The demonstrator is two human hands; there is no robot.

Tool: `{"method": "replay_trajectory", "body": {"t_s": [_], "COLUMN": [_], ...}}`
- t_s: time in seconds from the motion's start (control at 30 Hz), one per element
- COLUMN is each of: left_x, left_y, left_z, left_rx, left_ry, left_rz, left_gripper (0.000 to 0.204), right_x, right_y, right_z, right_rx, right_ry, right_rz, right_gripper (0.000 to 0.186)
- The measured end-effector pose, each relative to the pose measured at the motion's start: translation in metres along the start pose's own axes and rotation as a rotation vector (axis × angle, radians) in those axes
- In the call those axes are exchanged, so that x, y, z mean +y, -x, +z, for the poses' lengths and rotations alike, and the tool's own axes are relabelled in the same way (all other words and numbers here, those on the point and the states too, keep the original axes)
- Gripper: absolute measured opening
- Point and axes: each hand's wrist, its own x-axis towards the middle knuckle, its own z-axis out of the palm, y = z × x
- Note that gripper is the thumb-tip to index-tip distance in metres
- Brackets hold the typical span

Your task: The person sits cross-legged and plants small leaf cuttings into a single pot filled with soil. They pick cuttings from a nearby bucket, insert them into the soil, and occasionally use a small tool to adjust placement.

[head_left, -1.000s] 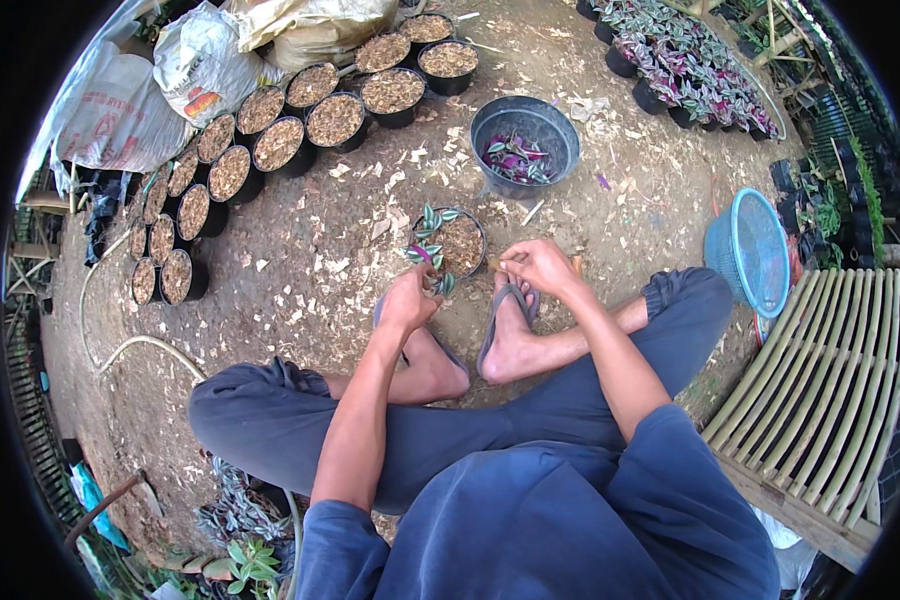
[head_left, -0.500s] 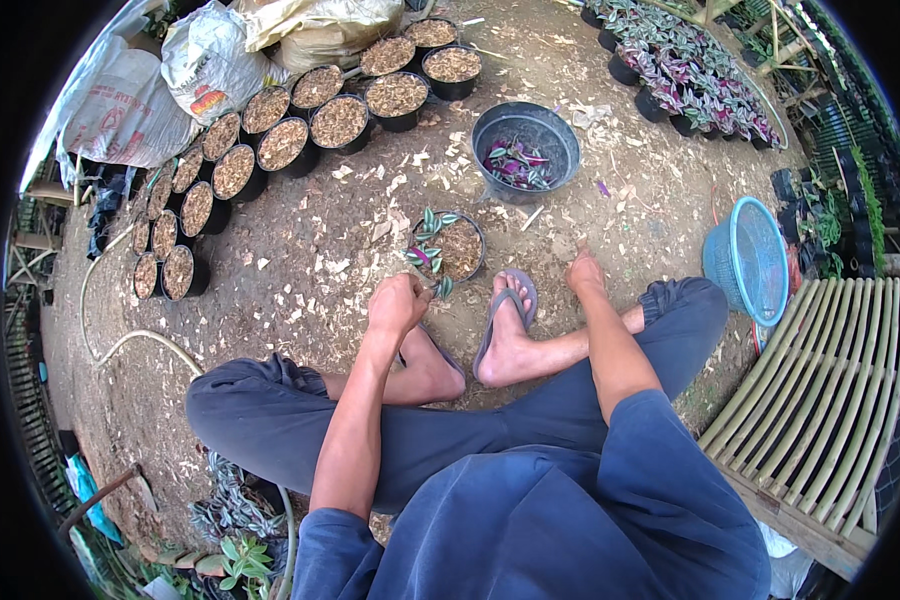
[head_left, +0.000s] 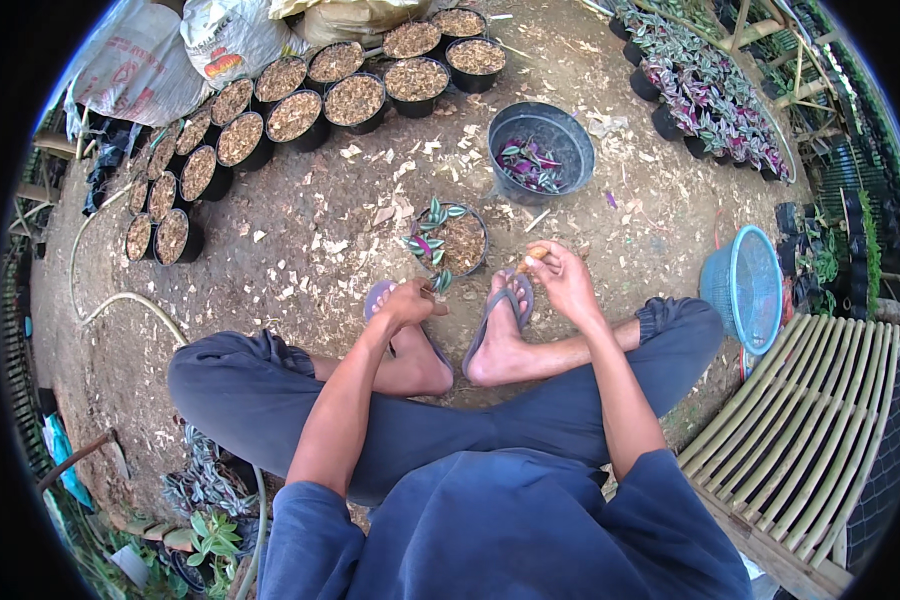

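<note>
A small black pot [head_left: 465, 243] filled with wood-chip mix stands on the ground before my feet. Striped green-and-purple cuttings [head_left: 428, 240] sit along its left side, and one leafy tip hangs over the near rim. My left hand [head_left: 408, 303] is just below that rim, closed, its fingers curled beside the hanging leaves; what they hold is hidden. To the right of the pot, my right hand [head_left: 564, 282] is raised above my sandalled foot, fingers bent and drawn together; anything between them is too small to name. Beyond the pot, a larger black bucket [head_left: 540, 150] holds purple-leaved cuttings.
Several chip-filled black pots [head_left: 295, 117] stand in rows at the upper left, before white sacks [head_left: 232, 45]. Potted striped plants [head_left: 705, 105] crowd the upper right. A blue basket [head_left: 745, 290] and a bamboo slat bench [head_left: 795, 420] are at my right. A hose [head_left: 120, 298] curves on the left.
My right hand has lifted from the ground and moved left toward the pot, its fingers now bent together. The left hand has shifted slightly, staying near the pot's rim. The view has shifted a little.
</note>
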Motion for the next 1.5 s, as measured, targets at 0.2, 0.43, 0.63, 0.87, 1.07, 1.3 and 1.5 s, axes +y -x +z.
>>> {"method": "replay_trajectory", "body": {"t_s": [0.2, 0.43, 0.63, 0.87, 1.07, 1.3, 1.5], "left_x": [0.001, -0.017, -0.027, -0.025, -0.022, -0.023, -0.018], "left_y": [-0.007, -0.019, -0.028, -0.038, -0.044, -0.045, -0.042], "left_z": [0.0, 0.006, 0.003, -0.002, -0.004, -0.002, 0.0], "left_rx": [-0.024, 0.133, 0.183, 0.27, 0.279, 0.323, 0.375], "left_ry": [0.071, 0.071, 0.069, 0.141, 0.092, 0.067, -0.023], "left_rz": [0.026, 0.12, 0.119, 0.069, 0.062, 0.093, 0.09], "left_gripper": [0.077, 0.056, 0.05, 0.031, 0.033, 0.034, 0.035], "right_x": [-0.01, -0.012, -0.003, 0.004, 0.013, 0.023, 0.022], "right_y": [0.002, -0.001, -0.005, -0.008, -0.016, -0.02, -0.028], "right_z": [0.053, 0.073, 0.078, 0.086, 0.094, 0.104, 0.102], "right_rx": [0.008, -0.03, -0.038, -0.068, -0.07, -0.063, -0.032], "right_ry": [0.059, 0.311, 0.376, 0.474, 0.488, 0.454, 0.507], "right_rz": [-0.091, -0.328, -0.388, -0.425, -0.364, -0.373, -0.346], "right_gripper": [0.033, 0.032, 0.032, 0.03, 0.029, 0.029, 0.028]}}
